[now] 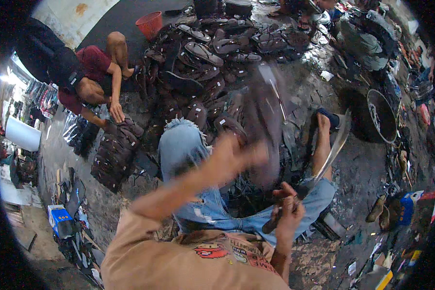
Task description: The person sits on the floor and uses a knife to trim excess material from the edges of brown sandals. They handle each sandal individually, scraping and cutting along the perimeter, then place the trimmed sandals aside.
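Observation:
My left hand reaches across my lap, smeared by motion. It grips a dark brown flip-flop, also blurred, so its exact outline is hard to tell. My right hand is closed round the dark handle of a knife. The knife's long curved blade points up and away to the right, above my bent right leg. Beyond my knees spreads a heap of brown flip-flops, many with small white tags.
On the left, another person's hand rests on a stacked bundle of flip-flops. A red basket stands behind the heap. To the right is a round dark tub. A blue box and scraps litter the floor.

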{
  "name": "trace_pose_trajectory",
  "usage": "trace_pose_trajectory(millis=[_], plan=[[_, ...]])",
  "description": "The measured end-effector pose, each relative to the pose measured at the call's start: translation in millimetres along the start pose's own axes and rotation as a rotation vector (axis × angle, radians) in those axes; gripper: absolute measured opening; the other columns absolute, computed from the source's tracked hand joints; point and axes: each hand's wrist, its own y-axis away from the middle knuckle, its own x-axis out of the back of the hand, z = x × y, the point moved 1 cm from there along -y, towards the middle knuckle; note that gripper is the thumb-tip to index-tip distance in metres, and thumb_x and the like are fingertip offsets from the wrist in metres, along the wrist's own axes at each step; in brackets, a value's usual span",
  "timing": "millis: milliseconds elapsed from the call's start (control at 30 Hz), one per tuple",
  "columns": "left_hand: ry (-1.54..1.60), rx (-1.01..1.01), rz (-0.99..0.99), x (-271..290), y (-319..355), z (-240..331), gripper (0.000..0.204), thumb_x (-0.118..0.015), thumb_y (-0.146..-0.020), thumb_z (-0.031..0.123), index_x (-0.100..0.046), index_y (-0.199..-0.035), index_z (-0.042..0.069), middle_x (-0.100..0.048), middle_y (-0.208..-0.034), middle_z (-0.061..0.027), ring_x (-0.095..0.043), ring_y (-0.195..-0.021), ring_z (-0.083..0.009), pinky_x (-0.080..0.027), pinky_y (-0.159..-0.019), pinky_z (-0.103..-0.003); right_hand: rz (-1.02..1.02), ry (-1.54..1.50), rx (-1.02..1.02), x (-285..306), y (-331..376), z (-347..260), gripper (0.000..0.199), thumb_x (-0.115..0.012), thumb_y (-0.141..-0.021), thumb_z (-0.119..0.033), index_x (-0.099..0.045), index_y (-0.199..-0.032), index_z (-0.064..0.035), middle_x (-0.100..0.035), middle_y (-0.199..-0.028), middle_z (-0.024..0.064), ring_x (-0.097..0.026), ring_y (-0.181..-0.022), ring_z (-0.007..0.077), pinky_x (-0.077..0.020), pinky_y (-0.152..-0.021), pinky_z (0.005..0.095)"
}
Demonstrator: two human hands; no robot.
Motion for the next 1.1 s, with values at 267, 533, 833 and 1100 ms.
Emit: trace_pose_trajectory(millis=[267, 533, 833, 1100], plan=[[-0.205, 0.056, 0.389, 193.0, -160.7, -135.6, 0.111, -0.081, -0.076, 0.054, -0.025, -0.153, -0.002, -0.052, -0.139, -0.0272, -0.054, -0.126, -0.0383, -0.043, -0.108, -0.049, 0.284, -0.084, -0.035, 49.5, -23.6, 0.7, 0.020, -0.063, -0.101, -0.027, -0.065, -0.111, -0.0094, -0.062, -0.078, -0.0007, -0.048, -0.054, 0.0045, -0.0378, -0.046, 0.0203], [-0.806, 0.251, 0.278, 102.6, -95.9, -233.4, 0.116, -0.094, -0.058, 0.021, -0.029, -0.155, 0.010, -0.049, -0.140, -0.0199, -0.049, -0.131, -0.0393, -0.041, -0.111, -0.049, 0.274, 0.003, -0.180, 41.2, -25.4, 42.6, 0.020, -0.066, -0.099, -0.027, -0.065, -0.108, -0.0101, -0.060, -0.075, -0.0013, -0.047, -0.054, 0.0042, -0.0388, -0.048, 0.0215], [-1.210, -0.878, -0.049, 86.9, -74.6, 73.2, 0.088, -0.075, -0.067, 0.004, -0.046, -0.146, 0.029, -0.045, -0.150, -0.0023, -0.043, -0.139, -0.0240, -0.015, -0.120, -0.061, -0.088, -0.095, 0.312, -19.7, -48.4, -12.8, 0.044, -0.085, -0.078, -0.003, -0.065, -0.117, 0.0029, -0.069, -0.117, 0.0095, -0.065, -0.108, 0.0157, -0.0526, -0.092, 0.0302], [-0.121, -0.528, 0.386, 10.5, 17.1, 20.7, 0.077, -0.072, -0.085, 0.032, -0.038, -0.152, 0.020, -0.034, -0.159, -0.0128, -0.029, -0.149, -0.0303, -0.014, -0.122, -0.056, -0.055, -0.149, 0.212, -29.7, -19.0, -14.4, 0.041, -0.084, -0.080, -0.008, -0.066, -0.115, 0.0039, -0.072, -0.097, 0.0051, -0.065, -0.085, 0.0092, -0.0541, -0.077, 0.0256]])
